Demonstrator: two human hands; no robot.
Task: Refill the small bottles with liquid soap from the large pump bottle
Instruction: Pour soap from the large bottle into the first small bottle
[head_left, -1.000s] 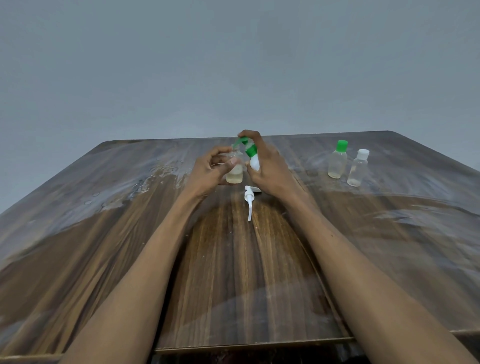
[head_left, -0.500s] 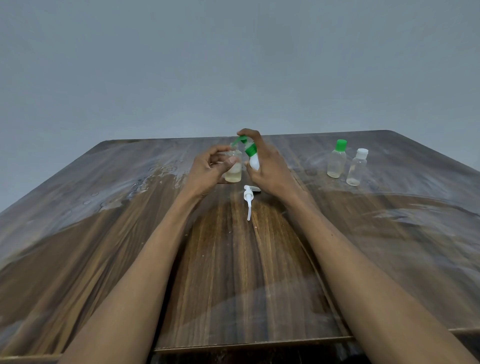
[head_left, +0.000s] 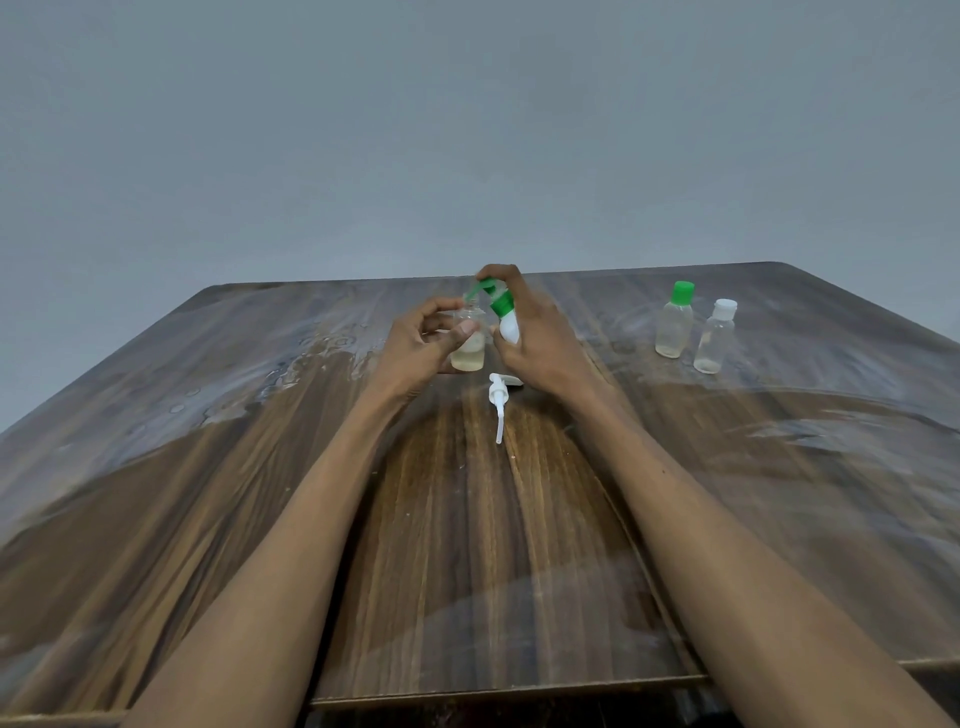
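Observation:
My left hand (head_left: 418, 347) grips a small clear bottle (head_left: 468, 349) with pale yellow liquid in its lower part, held upright just above the table. My right hand (head_left: 540, 338) grips a white bottle with a green cap (head_left: 505, 314), tilted so its open green spout sits over the small bottle's mouth. A white pump head (head_left: 498, 402) lies flat on the table just in front of both hands. Two capped small bottles stand at the far right: one with a green cap (head_left: 674, 323), one with a white cap (head_left: 716, 339).
The wooden table (head_left: 467, 545) has a glossy top with wet smears and droplets at the left (head_left: 291, 374). A grey wall rises behind its far edge. The table's near edge runs below my forearms.

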